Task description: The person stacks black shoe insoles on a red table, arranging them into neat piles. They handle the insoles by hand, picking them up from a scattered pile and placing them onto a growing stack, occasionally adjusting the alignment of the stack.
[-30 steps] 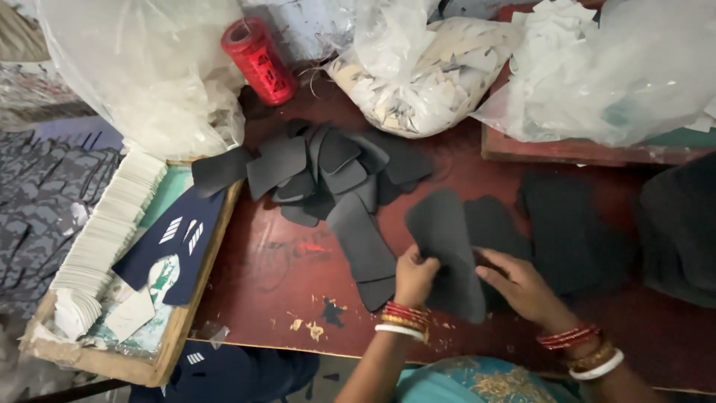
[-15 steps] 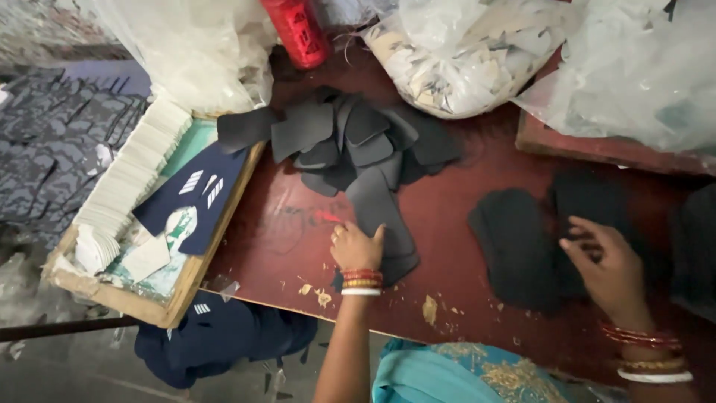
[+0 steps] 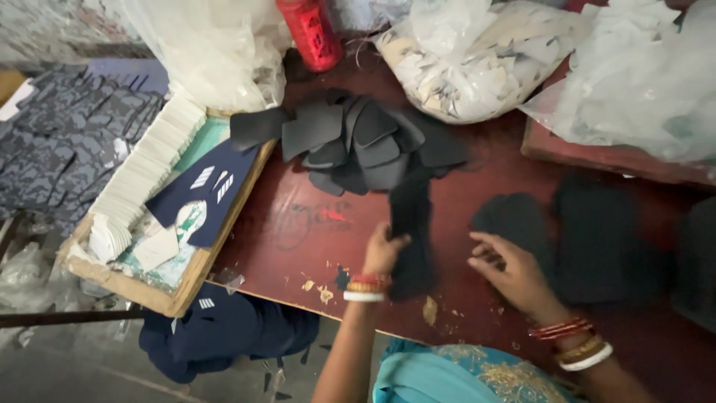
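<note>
At the far left, a shallow wooden tray [image 3: 173, 302] is hanging over the table's edge, holding a row of white cards [image 3: 145, 175] packed on edge and a dark blue printed sheet [image 3: 200, 195]. Below it, dark blue cloth [image 3: 224, 332] is lying on the floor. Above the tray, a large clear plastic bag [image 3: 216, 48] is bulging, and a red bottle [image 3: 311, 31] is standing behind it.

Moving right, a loose heap of dark grey sole-shaped cut pieces [image 3: 358, 142] is fanning out on the dark red table [image 3: 298, 224]. Behind the heap, a bag of pale scraps [image 3: 477, 63] is sitting.

Your left hand [image 3: 384, 250] is closing around the long dark cut piece [image 3: 412, 239], which is lying just below the heap and running toward you. Your fingers are curling over its left edge, so the hand is holding it rather than hovering. To do this well, you are best keeping the grip near the middle of the edge so the piece is lifting flat rather than folding, and pulling it clear of its neighbours in the heap.

Your right hand [image 3: 514, 272] is resting half open, fingers spread and pointing left. It is holding nothing. It is lying just beside a second stack of dark pieces [image 3: 518, 224], and whether the fingertips are touching that stack cannot be told.

At the far right, a further dark stack [image 3: 604, 239] is blurring into shadow.
</note>
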